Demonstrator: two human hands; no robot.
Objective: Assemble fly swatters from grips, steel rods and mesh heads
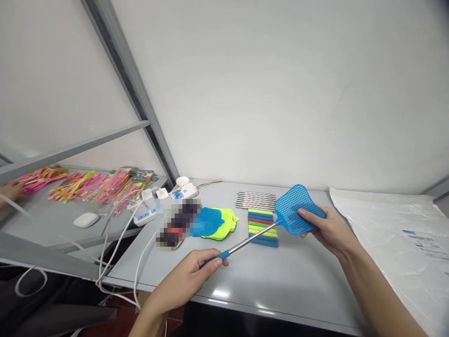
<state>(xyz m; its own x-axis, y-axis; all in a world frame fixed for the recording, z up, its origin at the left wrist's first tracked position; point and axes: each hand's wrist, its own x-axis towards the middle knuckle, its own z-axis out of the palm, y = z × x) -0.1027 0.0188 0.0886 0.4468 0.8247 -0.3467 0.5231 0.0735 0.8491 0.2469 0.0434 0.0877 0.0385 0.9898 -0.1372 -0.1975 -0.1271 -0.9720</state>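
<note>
In the head view, a blue fly swatter (290,213) is held above the tabletop (301,285), slanting from lower centre up to the right of centre. Its blue handle (223,255) is grasped by the left hand (191,276); its mesh head is pinched by the right hand (328,229), with the thumb laid on the front of the mesh. The metal shaft (247,241) is left uncovered between them.

Beyond the shaft, coloured tubes (263,237) are laid side by side, with metal rods (256,200) placed just above them in the frame. Loose blue and yellow-green swatter heads (226,220) are stacked at centre. A white wrapper (372,220) is noted at right. At far left, another person's hand (12,191) is seen beside pink items (42,180).

The step in hand is judged to be the two-handed handling of one joined swatter; whether its joints are fully seated cannot be told. For any further move, a steady handle, an aligned shaft and light pressure on the flexible mesh are judged to be required.
</note>
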